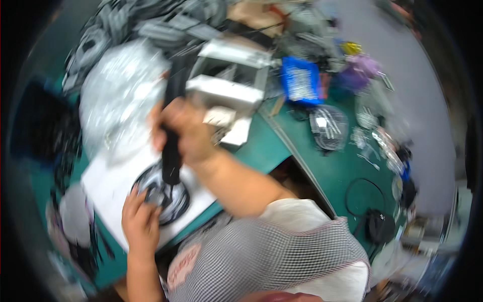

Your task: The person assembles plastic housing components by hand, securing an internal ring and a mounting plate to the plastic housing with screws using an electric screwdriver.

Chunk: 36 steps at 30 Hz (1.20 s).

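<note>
My right hand (183, 131) is wrapped round a black electric screwdriver (172, 156), held upright with its tip pointing down. Below the tip lies a round black part (178, 204) with a glossy, lighter inside; blur hides whether the tip touches a screw. At the part's left rim, the fingers of my left hand (141, 219) curl over the edge and grip it. Under the part is a white sheet or board (108, 186) on the green table.
Behind the sheet sits a large clear plastic bag (121, 95). White open boxes (226, 90) with small parts stand beyond my right hand. Grey parts (176, 22) are heaped at the back. A blue packet (301, 80) and a bag of parts (328, 127) lie right.
</note>
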### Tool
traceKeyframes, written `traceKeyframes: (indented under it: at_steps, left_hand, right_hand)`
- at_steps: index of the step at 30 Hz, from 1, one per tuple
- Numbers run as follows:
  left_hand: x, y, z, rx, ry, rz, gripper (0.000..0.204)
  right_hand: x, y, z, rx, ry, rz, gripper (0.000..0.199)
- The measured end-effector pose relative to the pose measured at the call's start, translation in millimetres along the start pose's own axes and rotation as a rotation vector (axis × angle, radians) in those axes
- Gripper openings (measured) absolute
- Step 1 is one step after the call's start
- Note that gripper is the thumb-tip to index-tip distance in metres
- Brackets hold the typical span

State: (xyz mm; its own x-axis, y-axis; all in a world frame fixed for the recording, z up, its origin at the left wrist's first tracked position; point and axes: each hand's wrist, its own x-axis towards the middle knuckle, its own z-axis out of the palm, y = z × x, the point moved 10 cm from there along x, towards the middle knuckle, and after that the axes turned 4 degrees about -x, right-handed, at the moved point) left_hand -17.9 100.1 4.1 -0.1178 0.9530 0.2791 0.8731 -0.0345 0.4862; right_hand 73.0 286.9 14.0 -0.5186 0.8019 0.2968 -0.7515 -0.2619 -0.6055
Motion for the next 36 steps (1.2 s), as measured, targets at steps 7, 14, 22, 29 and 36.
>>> traceKeyframes:
  at_steps: [7, 14, 22, 29, 36]
  left_hand:
    - [-15.8, 8.3, -0.7, -0.101, 0.028, -0.003, 0.014]
    - [-1.2, -1.7, 1.1, -0.367, -0.012, -0.096, 0.015]
    - [-1.3, -28.6, -4.8, -0.27, 0.021, -0.022, 0.038]
    - [-24.5, -41.8, 10.3, -0.514, 0.031, -0.226, 0.042]
    - [-18.7, -50.0, 10.9, -0.524, 0.05, -0.103, 0.04]
  right_hand:
    - [-56.1, 52.3, 64.0, -0.09, -0.323, 0.625, 0.056]
    - [-86.2, 82.2, 57.4, -0.189, -0.259, 0.785, 0.042]
    - [-82.9, 106.9, 43.8, -0.326, -0.164, 0.811, 0.057]
    - [-94.7, 93.6, 53.9, -0.402, -0.161, 0.862, 0.066]
    - [-90.4, 105.5, 53.6, -0.475, -0.178, 0.883, 0.046]
